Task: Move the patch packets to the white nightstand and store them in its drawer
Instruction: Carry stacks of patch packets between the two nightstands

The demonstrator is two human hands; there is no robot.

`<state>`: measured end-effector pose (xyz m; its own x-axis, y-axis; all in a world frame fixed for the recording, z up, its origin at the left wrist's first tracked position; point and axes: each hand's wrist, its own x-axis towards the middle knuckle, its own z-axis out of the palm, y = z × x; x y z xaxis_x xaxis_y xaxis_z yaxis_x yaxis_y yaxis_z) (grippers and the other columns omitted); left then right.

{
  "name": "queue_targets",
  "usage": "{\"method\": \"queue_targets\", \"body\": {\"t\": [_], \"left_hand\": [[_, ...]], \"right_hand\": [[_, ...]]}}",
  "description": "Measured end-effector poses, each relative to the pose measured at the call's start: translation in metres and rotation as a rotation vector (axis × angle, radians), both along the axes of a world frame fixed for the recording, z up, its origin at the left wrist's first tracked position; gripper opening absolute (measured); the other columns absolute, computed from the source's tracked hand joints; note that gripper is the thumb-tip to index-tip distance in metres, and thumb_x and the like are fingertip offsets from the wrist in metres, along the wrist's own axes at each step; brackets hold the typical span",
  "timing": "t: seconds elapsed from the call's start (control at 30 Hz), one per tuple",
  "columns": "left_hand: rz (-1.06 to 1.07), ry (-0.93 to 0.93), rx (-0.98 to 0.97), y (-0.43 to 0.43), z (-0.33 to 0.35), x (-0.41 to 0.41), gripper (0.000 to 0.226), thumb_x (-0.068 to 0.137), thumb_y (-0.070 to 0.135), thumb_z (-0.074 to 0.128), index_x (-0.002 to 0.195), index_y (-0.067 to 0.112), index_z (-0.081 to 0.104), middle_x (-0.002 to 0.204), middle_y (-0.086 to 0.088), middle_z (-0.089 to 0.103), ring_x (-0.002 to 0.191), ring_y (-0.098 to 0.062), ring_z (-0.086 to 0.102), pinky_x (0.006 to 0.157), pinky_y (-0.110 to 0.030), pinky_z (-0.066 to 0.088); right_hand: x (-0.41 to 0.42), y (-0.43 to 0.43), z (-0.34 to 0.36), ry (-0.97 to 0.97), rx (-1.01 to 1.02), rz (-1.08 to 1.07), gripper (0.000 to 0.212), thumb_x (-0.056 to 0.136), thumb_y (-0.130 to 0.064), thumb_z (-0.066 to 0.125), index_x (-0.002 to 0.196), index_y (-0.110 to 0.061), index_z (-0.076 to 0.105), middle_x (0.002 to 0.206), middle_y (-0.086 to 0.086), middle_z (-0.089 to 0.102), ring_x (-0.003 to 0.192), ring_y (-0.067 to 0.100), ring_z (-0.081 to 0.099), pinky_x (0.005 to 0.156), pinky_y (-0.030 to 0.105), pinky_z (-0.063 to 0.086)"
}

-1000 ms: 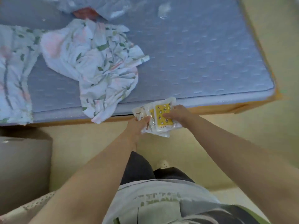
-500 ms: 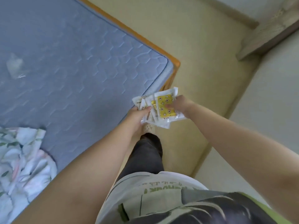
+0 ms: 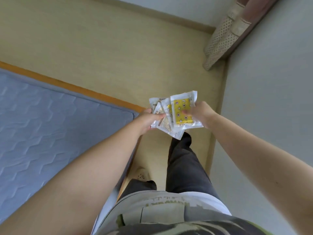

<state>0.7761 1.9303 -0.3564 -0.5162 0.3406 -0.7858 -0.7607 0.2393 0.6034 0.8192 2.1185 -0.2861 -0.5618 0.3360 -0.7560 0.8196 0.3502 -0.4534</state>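
Note:
A fanned stack of clear patch packets hangs in the air in front of me, above the floor. The top packet shows a yellow patch with star prints. My left hand grips the stack's left edge, thumb on top. My right hand pinches the right side, with a thumb pressed on the yellow packet. No white nightstand or drawer is in view.
The blue mattress on its orange wooden frame lies to my left, its corner just below my left hand. Beige floor stretches ahead. A grey wall runs along the right, with a perforated beige panel leaning at the top right.
My view has swung right, away from the bed; the floral cloth has left the frame and the mattress corner slid leftward. Both hands keep their hold on the packets.

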Motion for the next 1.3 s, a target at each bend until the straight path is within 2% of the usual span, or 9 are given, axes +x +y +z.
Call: {"method": "queue_targets", "body": {"t": [0.1,0.17,0.27,0.4,0.53,0.7,0.87,1.03,1.3], "left_hand": [[0.019,0.045,-0.015,0.041,-0.005,-0.066,0.025,0.083,0.009,0.072,0.107,0.01,0.064,0.104,-0.008,0.071,0.093,-0.024,0.069,0.089,-0.042,0.054],[0.086,0.047,-0.026,0.065,-0.006,-0.109,0.022,0.084,0.009,0.071,0.105,0.01,0.065,0.102,-0.006,0.072,0.094,-0.023,0.069,0.09,-0.041,0.053],[0.23,0.016,-0.028,0.093,-0.006,-0.166,0.027,0.086,0.011,0.069,0.112,0.008,0.064,0.106,-0.006,0.07,0.102,-0.024,0.066,0.093,-0.04,0.051],[0.504,-0.041,-0.053,0.113,-0.005,-0.226,0.026,0.085,0.012,0.071,0.109,0.01,0.063,0.109,-0.005,0.068,0.104,-0.024,0.065,0.086,-0.037,0.053],[0.69,-0.081,-0.102,0.094,-0.002,-0.276,0.012,0.085,0.013,0.071,0.091,0.018,0.062,0.093,0.001,0.07,0.087,-0.016,0.068,0.064,-0.027,0.054],[0.858,-0.088,-0.137,0.05,-0.009,-0.35,0.011,0.089,0.013,0.067,0.087,0.02,0.058,0.088,0.0,0.069,0.073,-0.013,0.067,0.057,-0.026,0.056],[0.96,-0.071,-0.081,-0.011,-0.009,-0.447,0.01,0.089,0.009,0.066,0.092,0.017,0.059,0.093,-0.003,0.069,0.085,-0.019,0.068,0.082,-0.038,0.057],[1.042,-0.072,-0.137,-0.102,0.006,-0.547,0.011,0.088,0.01,0.068,0.093,0.014,0.059,0.091,-0.003,0.068,0.076,-0.016,0.067,0.07,-0.031,0.058],[1.215,-0.048,-0.166,-0.252,0.019,-0.683,0.016,0.084,0.01,0.071,0.094,0.013,0.06,0.1,-0.006,0.068,0.082,-0.02,0.068,0.073,-0.035,0.058]], "right_hand": [[-0.066,0.042,-0.008,0.031,-0.025,-0.043,0.023,0.087,-0.025,0.068,0.099,-0.009,0.055,0.076,-0.003,0.052,0.064,0.009,0.049,0.052,0.022,0.036],[-0.117,0.068,-0.011,0.056,-0.053,-0.028,0.022,0.088,-0.024,0.067,0.102,-0.012,0.055,0.08,-0.003,0.056,0.068,0.009,0.052,0.056,0.022,0.038],[-0.189,0.097,-0.014,0.068,-0.092,0.002,0.027,0.086,-0.021,0.07,0.109,-0.013,0.06,0.104,0.002,0.066,0.091,0.018,0.064,0.078,0.029,0.048],[-0.28,0.11,-0.015,0.085,-0.094,0.084,0.032,0.083,-0.023,0.072,0.11,-0.012,0.06,0.11,0.003,0.066,0.1,0.022,0.064,0.092,0.036,0.05],[-0.355,0.096,-0.016,0.096,-0.132,0.159,0.033,0.085,-0.019,0.07,0.115,-0.009,0.059,0.108,0.003,0.064,0.093,0.019,0.061,0.075,0.028,0.048],[-0.452,0.048,-0.028,0.082,-0.189,0.224,0.031,0.083,-0.009,0.072,0.112,-0.005,0.062,0.111,0.009,0.066,0.097,0.025,0.065,0.086,0.035,0.052],[-0.57,-0.024,-0.036,0.056,-0.206,0.314,0.024,0.081,-0.007,0.072,0.103,-0.007,0.065,0.108,0.012,0.068,0.099,0.028,0.067,0.092,0.042,0.052],[-0.696,-0.12,-0.032,0.022,-0.242,0.375,0.023,0.08,-0.005,0.073,0.102,-0.004,0.065,0.105,0.011,0.069,0.097,0.029,0.067,0.091,0.047,0.052],[-0.852,-0.282,-0.018,0.014,-0.297,0.573,0.019,0.083,-0.008,0.071,0.1,-0.009,0.065,0.107,0.01,0.069,0.095,0.024,0.067,0.09,0.041,0.053]]}}
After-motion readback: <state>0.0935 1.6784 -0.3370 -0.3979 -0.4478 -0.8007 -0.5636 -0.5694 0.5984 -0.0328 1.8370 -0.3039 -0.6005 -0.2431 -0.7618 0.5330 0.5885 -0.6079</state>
